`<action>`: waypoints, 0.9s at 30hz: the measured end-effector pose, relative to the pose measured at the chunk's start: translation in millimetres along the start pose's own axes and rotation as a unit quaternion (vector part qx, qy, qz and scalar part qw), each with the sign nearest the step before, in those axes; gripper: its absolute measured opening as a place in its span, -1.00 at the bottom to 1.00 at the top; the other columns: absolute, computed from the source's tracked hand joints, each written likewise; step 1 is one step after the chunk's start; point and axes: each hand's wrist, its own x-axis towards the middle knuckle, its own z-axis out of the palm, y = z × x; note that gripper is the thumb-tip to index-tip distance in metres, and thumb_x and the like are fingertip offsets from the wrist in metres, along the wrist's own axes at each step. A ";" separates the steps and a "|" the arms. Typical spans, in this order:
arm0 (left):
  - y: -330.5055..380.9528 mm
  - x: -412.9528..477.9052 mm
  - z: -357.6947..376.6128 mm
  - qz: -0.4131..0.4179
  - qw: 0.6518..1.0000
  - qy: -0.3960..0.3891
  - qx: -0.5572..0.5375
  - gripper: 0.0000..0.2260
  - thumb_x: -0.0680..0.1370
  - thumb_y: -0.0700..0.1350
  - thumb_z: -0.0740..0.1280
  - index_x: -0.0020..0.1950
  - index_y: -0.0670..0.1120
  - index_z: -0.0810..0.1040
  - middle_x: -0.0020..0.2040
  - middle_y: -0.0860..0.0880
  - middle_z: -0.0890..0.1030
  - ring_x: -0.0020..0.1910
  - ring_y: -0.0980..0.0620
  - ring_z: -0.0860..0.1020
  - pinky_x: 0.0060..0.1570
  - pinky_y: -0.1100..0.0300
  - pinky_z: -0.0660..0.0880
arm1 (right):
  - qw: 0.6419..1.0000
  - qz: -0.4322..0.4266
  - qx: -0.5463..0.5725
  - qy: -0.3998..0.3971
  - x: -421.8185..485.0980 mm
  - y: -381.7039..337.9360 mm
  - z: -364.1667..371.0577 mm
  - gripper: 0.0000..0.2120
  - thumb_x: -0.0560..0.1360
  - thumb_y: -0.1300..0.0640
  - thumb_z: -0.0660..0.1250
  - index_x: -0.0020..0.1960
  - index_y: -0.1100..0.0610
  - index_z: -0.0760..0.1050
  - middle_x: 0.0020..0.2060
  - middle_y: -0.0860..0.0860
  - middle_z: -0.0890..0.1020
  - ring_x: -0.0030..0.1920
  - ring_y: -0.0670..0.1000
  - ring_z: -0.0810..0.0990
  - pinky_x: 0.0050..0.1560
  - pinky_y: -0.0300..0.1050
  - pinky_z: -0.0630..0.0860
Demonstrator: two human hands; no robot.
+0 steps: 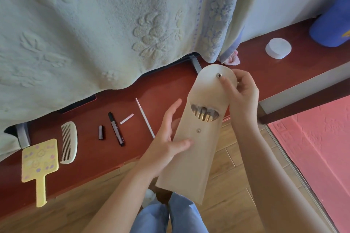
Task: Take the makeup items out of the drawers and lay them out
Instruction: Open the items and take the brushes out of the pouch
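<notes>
Above the edge of the red-brown ledge (170,89), the left hand (170,138) grips the side of a beige brush pouch (191,157) while the right hand (240,94) pinches its opened flap, makeup brushes (203,114) showing in the mouth, beside a laid-out mirror (38,161), comb (69,142) and black pen (116,128).

Red-brown ledge (170,89): left stretch crowded with yellow mirror (38,159), comb (69,143), black cap (101,132), black pen (115,128), white strip (126,118), thin white stick (144,117) lying near one another, narrow gaps between. Towel (94,24) overhangs far edge. Beige pouch (197,134), held in both hands, blocks middle. Bare wood right of pouch up to white lid (278,48); blue cap (333,24) beyond, far right.
</notes>
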 end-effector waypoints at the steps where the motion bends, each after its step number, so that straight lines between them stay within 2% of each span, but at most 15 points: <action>1: 0.3 -0.6 1.3 0.006 1.000 -0.006 0.006 -0.26 0.44 -0.24 0.35 0.36 0.44 0.16 0.24 -0.02 0.53 0.17 -0.08 0.56 0.12 -0.08 0.53 | 0.999 0.002 -0.032 0.005 2.3 2.0 0.7 -0.80 0.45 0.07 0.40 0.04 0.06 0.50 -0.13 -0.17 0.57 -0.16 -0.19 0.51 -0.24 -0.42 0.47; 4: 1.8 -1.5 7.6 0.031 0.999 0.000 0.032 -0.31 0.49 -0.18 0.30 0.40 0.42 0.13 0.39 0.17 0.38 0.33 0.08 0.44 0.28 -0.10 0.42 | 0.992 -0.018 -0.123 0.007 2.5 8.3 -3.1 -0.79 0.43 0.13 0.40 0.03 0.02 0.46 -0.04 -0.11 0.50 -0.09 -0.13 0.48 -0.21 -0.52 0.39; 7: 1.0 0.5 12.3 0.063 0.993 0.055 0.085 -0.49 0.54 -0.04 0.27 0.42 0.31 0.21 0.39 0.30 0.35 0.37 0.20 0.36 0.36 -0.06 0.34 | 0.974 -0.081 -0.208 -0.035 -4.6 14.7 -10.9 -0.92 0.44 0.18 0.39 -0.07 0.06 0.59 0.00 -0.06 0.48 0.04 -0.01 0.47 -0.07 -0.37 0.36; 8: 1.0 0.7 13.3 0.071 0.990 0.072 0.103 -0.52 0.55 -0.02 0.27 0.41 0.30 0.24 0.38 0.28 0.37 0.36 0.18 0.38 0.35 -0.06 0.35 | 0.967 -0.105 -0.224 -0.054 -8.1 15.3 -13.7 -0.91 0.45 0.19 0.39 -0.06 0.06 0.62 -0.02 -0.05 0.48 0.02 -0.02 0.47 -0.07 -0.32 0.36; 10: 1.1 1.1 14.4 0.084 0.985 0.098 0.113 -0.55 0.55 -0.04 0.30 0.38 0.27 0.28 0.32 0.23 0.44 0.29 0.15 0.45 0.26 -0.01 0.44 | 0.961 -0.129 -0.214 -0.121 -16.0 13.4 -19.5 -0.87 0.46 0.20 0.38 -0.03 0.04 0.64 -0.09 -0.04 0.51 -0.10 -0.12 0.48 -0.13 -0.36 0.38; 12: 1.9 1.0 14.7 0.084 0.983 0.116 0.115 -0.56 0.53 -0.04 0.34 0.33 0.27 0.30 0.22 0.23 0.50 0.16 0.14 0.54 0.10 0.05 0.54 | 0.958 -0.099 -0.170 -0.208 -25.0 7.4 -23.7 -0.86 0.45 0.16 0.40 -0.02 -0.01 0.63 -0.11 -0.07 0.55 -0.16 -0.12 0.50 -0.16 -0.35 0.45; 14: 2.2 1.5 13.6 0.081 0.979 0.126 0.136 -0.57 0.49 0.01 0.34 0.29 0.30 0.29 0.14 0.30 0.51 0.06 0.14 0.58 0.01 0.04 0.58 | 0.950 -0.062 -0.159 -0.262 -30.8 5.4 -25.2 -0.81 0.40 0.14 0.44 -0.01 -0.06 0.60 -0.09 -0.12 0.56 -0.16 -0.13 0.51 -0.16 -0.35 0.47; 15: 2.6 1.9 13.2 0.080 0.977 0.127 0.149 -0.57 0.49 0.01 0.33 0.28 0.31 0.29 0.14 0.33 0.50 0.06 0.15 0.57 0.03 0.02 0.58 | 0.947 -0.049 -0.165 -0.273 -31.8 6.4 -25.6 -0.78 0.38 0.14 0.46 0.00 -0.07 0.60 -0.09 -0.14 0.55 -0.16 -0.14 0.51 -0.18 -0.37 0.47; 17: 4.1 2.1 12.9 0.082 0.974 0.122 0.172 -0.54 0.49 -0.03 0.30 0.31 0.30 0.28 0.22 0.32 0.46 0.19 0.16 0.50 0.18 -0.01 0.50 | 0.942 -0.039 -0.175 -0.285 -31.1 7.1 -25.0 -0.77 0.36 0.16 0.47 -0.03 -0.06 0.59 -0.12 -0.15 0.55 -0.16 -0.16 0.51 -0.23 -0.40 0.45; 19: 5.7 1.3 14.3 0.084 0.972 0.103 0.193 -0.51 0.50 -0.11 0.27 0.36 0.26 0.29 0.31 0.31 0.40 0.34 0.23 0.36 0.33 0.04 0.35 | 0.937 -0.042 -0.172 -0.300 -30.4 6.9 -23.5 -0.81 0.34 0.21 0.48 -0.10 -0.01 0.59 -0.17 -0.12 0.56 -0.18 -0.17 0.51 -0.20 -0.38 0.45; 20: 6.4 0.7 15.2 0.080 0.972 0.092 0.201 -0.52 0.49 -0.12 0.25 0.35 0.27 0.31 0.30 0.33 0.40 0.33 0.27 0.35 0.34 0.06 0.34 | 0.936 -0.044 -0.166 -0.307 -30.3 6.3 -22.5 -0.82 0.34 0.23 0.48 -0.13 0.02 0.59 -0.19 -0.10 0.56 -0.19 -0.18 0.50 -0.18 -0.38 0.44; 22: 6.9 0.4 15.3 0.066 0.973 0.081 0.205 -0.55 0.47 -0.14 0.23 0.27 0.30 0.37 0.18 0.31 0.48 0.18 0.22 0.46 0.24 0.03 0.43 | 0.933 -0.047 -0.158 -0.319 -30.1 5.1 -20.6 -0.84 0.35 0.26 0.47 -0.16 0.04 0.59 -0.20 -0.09 0.56 -0.21 -0.20 0.49 -0.17 -0.40 0.42; 25: 7.1 1.1 12.6 0.050 0.977 0.076 0.190 -0.58 0.44 -0.15 0.23 0.18 0.31 0.42 0.03 0.15 0.54 0.02 -0.05 0.52 0.06 -0.12 0.53 | 0.936 -0.049 -0.150 -0.315 -29.3 5.2 -19.4 -0.88 0.37 0.25 0.45 -0.18 0.05 0.60 -0.21 -0.10 0.56 -0.22 -0.19 0.49 -0.18 -0.40 0.42; 27: 8.6 1.3 11.8 0.047 0.980 0.066 0.182 -0.59 0.45 -0.16 0.25 0.16 0.31 0.42 0.05 0.22 0.54 0.03 0.05 0.54 0.05 -0.09 0.56 | 0.943 -0.048 -0.149 -0.294 -28.8 5.1 -19.4 -0.86 0.40 0.25 0.43 -0.19 0.01 0.59 -0.24 -0.10 0.56 -0.27 -0.17 0.49 -0.24 -0.39 0.42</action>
